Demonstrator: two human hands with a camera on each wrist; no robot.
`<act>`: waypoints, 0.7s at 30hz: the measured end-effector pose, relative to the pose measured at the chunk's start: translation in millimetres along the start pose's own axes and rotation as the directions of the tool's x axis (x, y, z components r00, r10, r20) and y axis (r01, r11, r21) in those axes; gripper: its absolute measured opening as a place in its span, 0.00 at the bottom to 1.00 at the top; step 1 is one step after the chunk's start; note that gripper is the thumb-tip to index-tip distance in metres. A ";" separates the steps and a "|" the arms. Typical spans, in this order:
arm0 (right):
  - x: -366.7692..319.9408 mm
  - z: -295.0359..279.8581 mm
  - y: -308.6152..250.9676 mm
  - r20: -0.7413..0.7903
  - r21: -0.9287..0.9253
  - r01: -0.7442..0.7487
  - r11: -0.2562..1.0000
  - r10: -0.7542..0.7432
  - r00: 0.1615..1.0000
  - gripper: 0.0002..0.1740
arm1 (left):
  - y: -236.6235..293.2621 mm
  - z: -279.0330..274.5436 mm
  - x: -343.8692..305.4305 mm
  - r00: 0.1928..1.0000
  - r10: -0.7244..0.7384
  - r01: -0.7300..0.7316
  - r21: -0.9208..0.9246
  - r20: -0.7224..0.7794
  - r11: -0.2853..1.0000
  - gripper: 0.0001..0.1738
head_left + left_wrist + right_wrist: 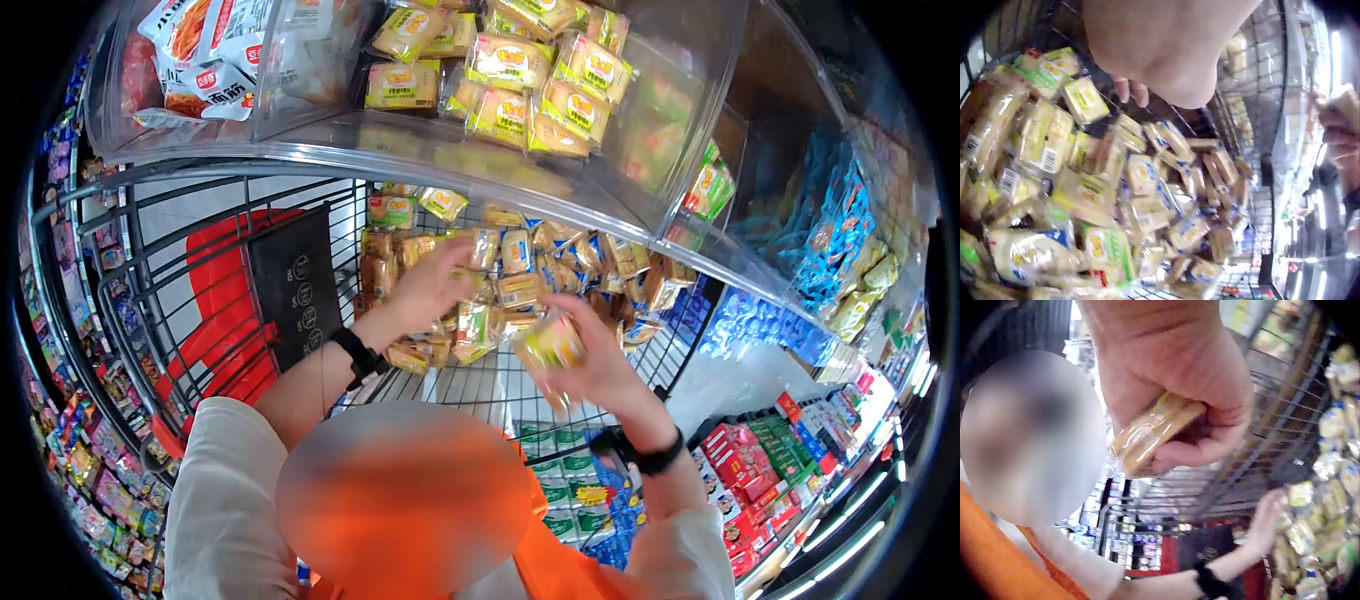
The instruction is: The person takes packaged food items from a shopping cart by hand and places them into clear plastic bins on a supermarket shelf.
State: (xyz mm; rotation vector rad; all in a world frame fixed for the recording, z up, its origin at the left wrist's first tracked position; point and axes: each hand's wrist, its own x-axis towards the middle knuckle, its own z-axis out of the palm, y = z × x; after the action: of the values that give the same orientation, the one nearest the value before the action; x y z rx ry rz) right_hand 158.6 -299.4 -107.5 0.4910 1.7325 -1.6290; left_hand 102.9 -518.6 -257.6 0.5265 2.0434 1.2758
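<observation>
Many small wrapped bread packs point(515, 255) point(1141, 212) lie heaped in a wire cart, some with yellow-green labels, others blue-edged. Over the heap's left part reaches my left hand point(435, 285) point(1154, 50) point(1266, 522), fingers extended; whether it touches a pack cannot be told. My right hand point(600, 365) point(1179, 394) grips a bread pack point(550, 345) point(1157, 434) with a yellow-green label above the cart's near right part, thumb and fingers curled round it. That pack is blurred in the head view.
Clear shelf bins point(650, 110) beyond the cart hold more bread packs point(510, 62) and white-and-red bags point(205, 65). The cart's wire side point(130, 270) and red seat point(215, 300) stand left. Boxed goods point(745, 460) stand at the right.
</observation>
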 end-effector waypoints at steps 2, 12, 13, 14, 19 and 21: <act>-26.4 -18.6 -68.4 0.001 -0.291 0.182 0.939 -0.190 0.982 0.44 | -47.8 0.2 14.4 0.980 0.052 -0.005 0.235 -0.194 0.972 0.24; 163.3 -34.0 -277.7 0.021 -0.887 -0.001 0.462 0.043 0.999 0.38 | -83.5 -9.9 73.0 0.961 -0.275 0.113 0.852 0.038 0.511 0.26; 185.2 -22.0 -265.2 -0.095 -0.915 -0.034 0.401 -0.133 0.987 0.38 | -84.7 -8.8 75.5 0.961 -0.273 0.118 0.849 0.033 0.515 0.26; 212.2 -12.8 -247.2 -0.190 -0.935 -0.076 0.347 -0.308 0.932 0.39 | -87.6 -8.2 76.2 0.970 -0.242 0.138 0.800 0.010 0.584 0.26; 270.0 7.5 -211.2 -0.206 -0.923 -0.062 0.379 -0.354 0.912 0.38 | -118.0 1.1 79.1 0.986 -0.165 0.098 0.822 -0.005 0.561 0.26; 277.5 0.2 -197.9 0.014 -1.000 0.020 0.009 -0.422 0.907 0.32 | -114.3 -3.9 81.8 0.979 -0.205 0.117 0.811 0.003 0.573 0.26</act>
State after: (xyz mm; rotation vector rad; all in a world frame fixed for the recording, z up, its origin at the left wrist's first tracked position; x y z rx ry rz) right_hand -168.3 -378.4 -163.0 -0.3450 2.7686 -0.0173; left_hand 43.9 -519.3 -385.2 0.7517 2.4499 0.1023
